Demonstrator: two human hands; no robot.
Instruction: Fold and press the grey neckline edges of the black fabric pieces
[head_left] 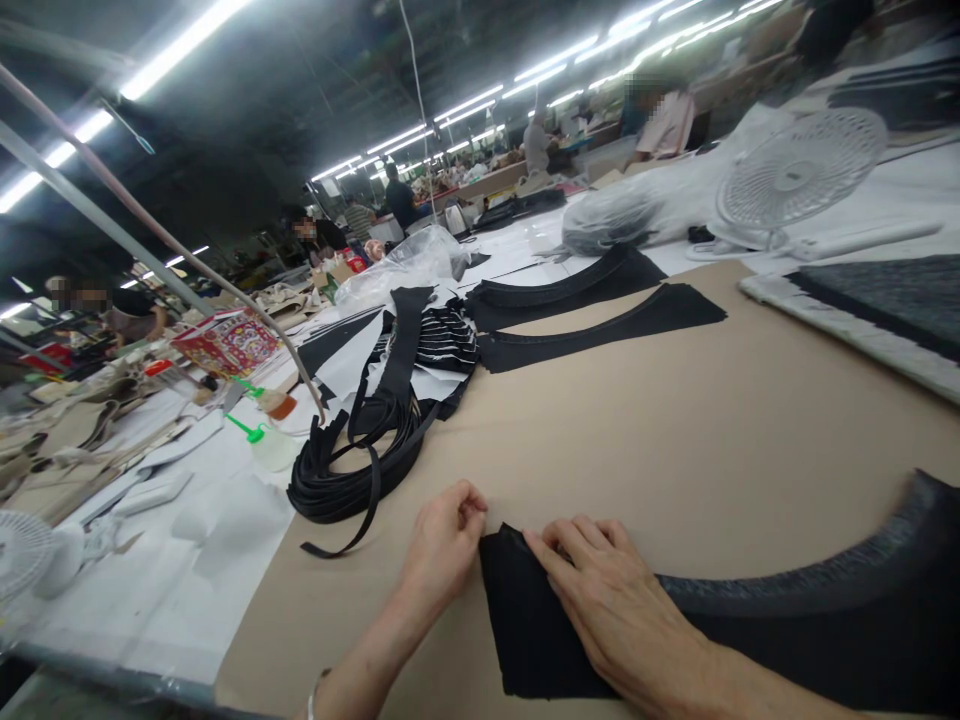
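A curved black fabric panel (pixel 532 640) lies flat on brown paper (pixel 360 630) in front of me, with a grey fuzzy strip (pixel 787 590) along its curved edge. My right hand (pixel 600 590) rests on the panel near its left end, fingers stretched forward over the top edge. Just off the panel's upper left corner is my left hand (pixel 450 530), its fingers curled and pinched together. Whatever may be between those fingertips is too small to make out. Beyond my left hand sits a coil of black strip (pixel 360 490), one loose end trailing on the paper.
Two curved black pieces (pixel 600 330) lie farther back beside striped black bundles (pixel 442 335). A white fan (pixel 802 180) stands back right, near a fabric-covered board (pixel 862 320). Green-tipped bottles (pixel 262 435) and a red patterned box (pixel 229 340) are left. People work in the background.
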